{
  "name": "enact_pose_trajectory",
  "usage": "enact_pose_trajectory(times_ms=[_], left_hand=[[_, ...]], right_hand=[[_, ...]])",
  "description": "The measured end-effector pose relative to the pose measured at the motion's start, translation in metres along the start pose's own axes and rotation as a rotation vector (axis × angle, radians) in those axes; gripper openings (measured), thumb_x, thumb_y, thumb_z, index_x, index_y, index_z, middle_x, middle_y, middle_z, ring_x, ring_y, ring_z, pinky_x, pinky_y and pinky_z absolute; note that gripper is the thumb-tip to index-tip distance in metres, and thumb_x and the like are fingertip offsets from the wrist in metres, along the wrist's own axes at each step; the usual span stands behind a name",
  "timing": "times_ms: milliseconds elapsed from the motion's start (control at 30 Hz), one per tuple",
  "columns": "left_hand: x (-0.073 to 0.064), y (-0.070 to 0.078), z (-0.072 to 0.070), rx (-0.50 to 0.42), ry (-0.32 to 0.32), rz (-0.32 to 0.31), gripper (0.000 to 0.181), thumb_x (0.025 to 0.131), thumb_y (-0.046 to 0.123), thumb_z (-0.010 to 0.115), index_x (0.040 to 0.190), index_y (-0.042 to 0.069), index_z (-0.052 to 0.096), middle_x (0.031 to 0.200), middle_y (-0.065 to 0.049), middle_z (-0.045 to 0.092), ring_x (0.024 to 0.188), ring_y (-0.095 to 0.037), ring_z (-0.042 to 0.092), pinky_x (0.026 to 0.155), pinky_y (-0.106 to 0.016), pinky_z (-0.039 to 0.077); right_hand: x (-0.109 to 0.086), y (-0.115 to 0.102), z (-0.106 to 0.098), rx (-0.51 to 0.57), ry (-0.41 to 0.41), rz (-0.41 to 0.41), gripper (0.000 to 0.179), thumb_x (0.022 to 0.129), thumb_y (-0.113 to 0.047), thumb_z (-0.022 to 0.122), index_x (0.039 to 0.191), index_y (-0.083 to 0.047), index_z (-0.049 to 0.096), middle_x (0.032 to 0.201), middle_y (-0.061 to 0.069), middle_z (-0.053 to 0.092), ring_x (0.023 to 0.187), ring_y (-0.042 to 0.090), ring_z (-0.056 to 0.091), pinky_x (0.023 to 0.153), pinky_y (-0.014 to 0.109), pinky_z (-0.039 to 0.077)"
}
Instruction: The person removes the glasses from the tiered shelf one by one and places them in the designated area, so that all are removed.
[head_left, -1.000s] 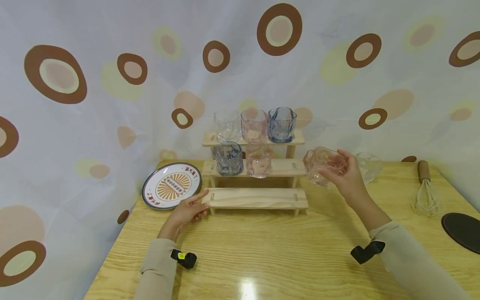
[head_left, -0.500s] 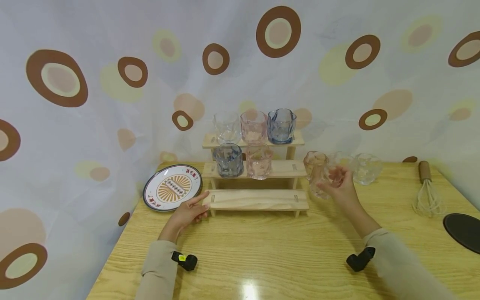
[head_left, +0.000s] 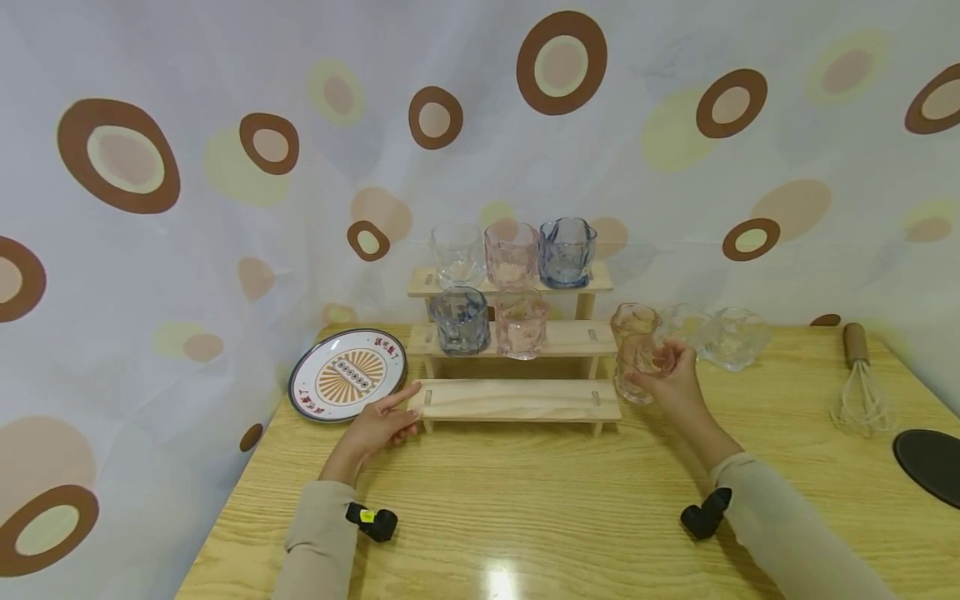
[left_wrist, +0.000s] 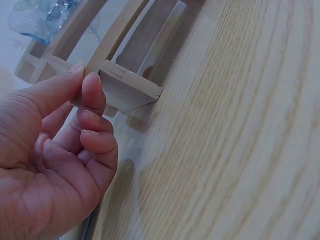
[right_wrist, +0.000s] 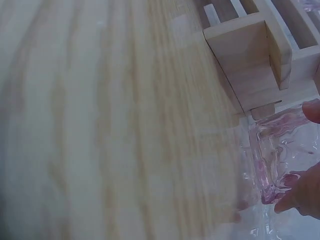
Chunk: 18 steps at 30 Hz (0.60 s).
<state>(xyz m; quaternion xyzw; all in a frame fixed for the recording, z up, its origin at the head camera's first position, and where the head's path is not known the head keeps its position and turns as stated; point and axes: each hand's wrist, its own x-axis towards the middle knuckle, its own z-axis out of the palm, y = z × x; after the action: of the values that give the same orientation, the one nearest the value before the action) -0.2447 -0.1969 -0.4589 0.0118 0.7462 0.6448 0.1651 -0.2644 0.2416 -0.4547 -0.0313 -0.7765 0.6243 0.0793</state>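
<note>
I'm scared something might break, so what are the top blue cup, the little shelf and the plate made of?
The top blue cup seems to be shiny glass: it's see-through with bright highlights, though clear plastic could look similar. The little shelf looks like pale, smooth wood: grain lines run along it. The plate looks smooth, white and printed, maybe glazed ceramic or enamel.

The held pink glass has shifted closer to the wooden rack.
</note>
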Motion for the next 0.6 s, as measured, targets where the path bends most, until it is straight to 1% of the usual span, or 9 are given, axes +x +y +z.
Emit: enact_pose_trajectory(times_ms=[67, 233, 367, 467, 600], left_hand=[[0.0000, 0.0000, 0.0001, -0.002, -0.001, -0.003, 0.055, 0.093, 0.014, 0.061, 0.144, 0.018, 0.042, 0.066, 0.001, 0.062, 0.058, -0.009, 0.048, 0.056, -0.022, 0.038], [0.0009, 0.0009, 0.0011, 0.003, -0.001, -0.004, 0.054, 0.093, 0.014, 0.062, 0.144, 0.018, 0.043, 0.065, 0.001, 0.062, 0.058, -0.008, 0.048, 0.056, -0.022, 0.038], [0.0006, 0.0016, 0.0016, 0.000, -0.001, -0.003, 0.054, 0.093, 0.014, 0.061, 0.144, 0.018, 0.043, 0.065, 0.002, 0.062, 0.059, -0.008, 0.049, 0.056, -0.022, 0.038], [0.0006, 0.0010, 0.0014, -0.004, 0.000, -0.001, 0.055, 0.093, 0.014, 0.061, 0.144, 0.018, 0.042, 0.066, 0.001, 0.063, 0.059, -0.008, 0.049, 0.057, -0.022, 0.038], [0.0009, -0.0007, 0.0014, -0.004, 0.007, -0.003, 0.055, 0.093, 0.013, 0.061, 0.144, 0.018, 0.042, 0.065, 0.001, 0.062, 0.059, -0.008, 0.049, 0.056, -0.021, 0.038]], right_hand=[[0.0009, 0.0011, 0.0004, -0.021, 0.006, 0.007, 0.079, 0.085, -0.006, 0.070, 0.135, 0.002, 0.010, 0.117, 0.003, 0.030, 0.112, 0.025, 0.034, 0.074, 0.009, 0.041], [0.0024, 0.0039, -0.0008, -0.056, 0.015, 0.026, 0.079, 0.086, -0.010, 0.070, 0.136, 0.002, 0.010, 0.120, 0.004, 0.029, 0.115, 0.026, 0.033, 0.078, 0.010, 0.039], [0.0039, 0.0031, -0.0007, -0.057, -0.002, 0.037, 0.079, 0.087, -0.011, 0.069, 0.136, 0.002, 0.008, 0.121, 0.005, 0.027, 0.118, 0.027, 0.032, 0.079, 0.011, 0.038], [0.0050, 0.0010, 0.0000, -0.055, -0.025, 0.040, 0.079, 0.088, -0.010, 0.068, 0.134, 0.002, 0.006, 0.121, 0.006, 0.024, 0.116, 0.028, 0.035, 0.078, 0.011, 0.039], [0.0060, -0.0005, 0.0009, -0.058, -0.039, 0.055, 0.080, 0.088, -0.011, 0.067, 0.134, 0.002, 0.004, 0.120, 0.007, 0.022, 0.110, 0.026, 0.038, 0.077, 0.010, 0.039]])
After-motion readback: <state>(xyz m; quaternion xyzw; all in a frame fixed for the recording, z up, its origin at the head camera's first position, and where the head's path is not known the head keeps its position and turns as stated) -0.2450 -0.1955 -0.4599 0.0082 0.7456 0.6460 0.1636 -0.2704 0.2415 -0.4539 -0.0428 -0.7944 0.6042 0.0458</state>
